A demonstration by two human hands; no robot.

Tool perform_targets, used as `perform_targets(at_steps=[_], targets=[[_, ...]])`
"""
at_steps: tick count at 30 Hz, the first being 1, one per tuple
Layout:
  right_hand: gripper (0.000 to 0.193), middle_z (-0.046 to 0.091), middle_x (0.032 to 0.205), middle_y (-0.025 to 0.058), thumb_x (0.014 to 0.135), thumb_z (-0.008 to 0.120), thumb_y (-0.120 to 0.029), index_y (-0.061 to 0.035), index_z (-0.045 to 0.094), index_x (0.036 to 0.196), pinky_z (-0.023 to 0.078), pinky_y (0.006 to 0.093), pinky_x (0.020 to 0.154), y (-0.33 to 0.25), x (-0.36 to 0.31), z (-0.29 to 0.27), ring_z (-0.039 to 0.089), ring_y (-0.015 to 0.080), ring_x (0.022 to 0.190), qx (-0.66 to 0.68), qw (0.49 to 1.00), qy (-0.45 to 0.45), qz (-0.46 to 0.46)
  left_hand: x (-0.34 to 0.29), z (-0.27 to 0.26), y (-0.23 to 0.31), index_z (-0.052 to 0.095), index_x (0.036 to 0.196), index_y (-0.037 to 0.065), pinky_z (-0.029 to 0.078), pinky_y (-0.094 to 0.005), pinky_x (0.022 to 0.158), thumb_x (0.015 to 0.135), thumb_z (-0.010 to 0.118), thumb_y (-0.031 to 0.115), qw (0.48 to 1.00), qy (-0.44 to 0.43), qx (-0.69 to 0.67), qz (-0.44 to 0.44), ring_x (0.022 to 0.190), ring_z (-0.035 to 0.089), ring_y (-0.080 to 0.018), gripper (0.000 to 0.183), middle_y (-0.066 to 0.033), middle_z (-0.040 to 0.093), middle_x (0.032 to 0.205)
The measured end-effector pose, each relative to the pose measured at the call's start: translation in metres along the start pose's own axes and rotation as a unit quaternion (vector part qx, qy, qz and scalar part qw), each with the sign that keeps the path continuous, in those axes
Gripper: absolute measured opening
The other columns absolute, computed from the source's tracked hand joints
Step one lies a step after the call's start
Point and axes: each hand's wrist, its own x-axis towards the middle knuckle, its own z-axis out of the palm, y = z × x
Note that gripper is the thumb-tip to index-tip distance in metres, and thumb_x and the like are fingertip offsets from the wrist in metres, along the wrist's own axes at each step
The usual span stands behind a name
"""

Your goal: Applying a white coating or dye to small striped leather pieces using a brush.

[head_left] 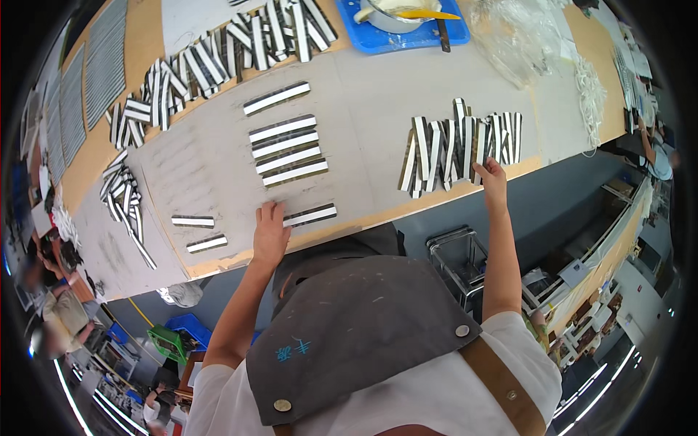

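Near the table's front edge, my left hand [270, 231] has its fingers closed at the left end of a black-and-white strip [313, 215] that lies flat on the table. The fingers partly hide that end. My right hand [491, 176] reaches to a loose pile of similar strips [436, 152] at the right. Its thumb and fingers pinch the near end of one upright-lying strip [480, 142]. Beyond my left hand, several strips [283, 138] lie crosswise in a spaced column. Two shorter strips [206, 243] are farther left.
A long heap of strips [211, 62] runs along the back left, with a smaller heap [123, 192] below it. At the back stands a blue tray [356, 33] with a bowl [392, 20]. Clear plastic bags [509, 40] and white cord [590, 94] lie right. A metal-framed stool [458, 258] stands below the edge.
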Motion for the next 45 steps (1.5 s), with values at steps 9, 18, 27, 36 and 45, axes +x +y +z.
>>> perform_targets(at_steps=[9, 18, 27, 36, 45], targets=[[0.025, 0.060, 0.086, 0.0063, 0.079, 0.066, -0.015, -0.0032, 0.061, 0.100, 0.046, 0.0268, 0.065, -0.017, -0.042, 0.040, 0.055, 0.0137, 0.076, -0.113, 0.985, 0.036, -0.127, 0.018, -0.051, 0.044, 0.063, 0.081, -0.001, 0.044, -0.0251, 0.058, 0.075, 0.068, 0.007, 0.860, -0.239, -0.384, -0.235, 0.060, 0.053, -0.0103, 0.011, -0.0012, 0.058, 0.066], [0.020, 0.061, 0.086, 0.0036, 0.083, 0.062, -0.008, -0.0016, 0.057, 0.101, 0.045, 0.0240, 0.074, -0.006, -0.078, 0.120, 0.057, 0.0120, 0.079, 0.281, 0.946, -0.137, 0.085, 0.084, 0.036, 0.153, 0.058, 0.090, 0.001, 0.046, -0.0269, 0.055, 0.079, 0.068, 0.018, 0.904, -0.087, -0.416, -0.052, 0.059, 0.055, -0.0146, 0.023, -0.0090, 0.060, 0.074], [0.018, 0.056, 0.069, 0.0088, 0.077, 0.064, -0.012, -0.0021, 0.060, 0.092, 0.047, 0.0334, 0.057, -0.024, -0.050, 0.052, 0.057, 0.0240, 0.062, -0.372, 0.906, 0.092, -0.178, 0.091, -0.009, -0.008, 0.055, 0.109, 0.004, 0.044, -0.0360, 0.082, 0.070, 0.072, 0.010, 0.963, 0.253, 0.041, -0.082, 0.097, 0.050, -0.0292, 0.043, -0.0143, 0.052, 0.107], [0.031, 0.052, 0.106, 0.0126, 0.071, 0.066, -0.005, -0.0022, 0.056, 0.100, 0.045, 0.0378, 0.079, -0.088, -0.017, 0.244, 0.050, 0.0302, 0.097, -0.221, 0.821, -0.151, -0.505, 0.102, -0.015, -0.014, 0.044, 0.119, 0.003, 0.039, -0.0395, 0.089, 0.066, 0.070, 0.003, 0.969, 0.157, -0.054, -0.181, 0.105, 0.040, -0.0345, 0.059, -0.0163, 0.042, 0.116], [0.037, 0.051, 0.106, 0.0139, 0.070, 0.067, -0.010, -0.0040, 0.054, 0.105, 0.046, 0.0400, 0.081, -0.107, -0.026, 0.316, 0.049, 0.0299, 0.102, -0.356, 0.817, -0.264, -0.370, 0.105, -0.026, -0.010, 0.044, 0.113, 0.003, 0.044, -0.0367, 0.081, 0.066, 0.069, 0.002, 0.945, 0.124, -0.142, -0.266, 0.096, 0.048, -0.0335, 0.054, -0.0183, 0.045, 0.106]])
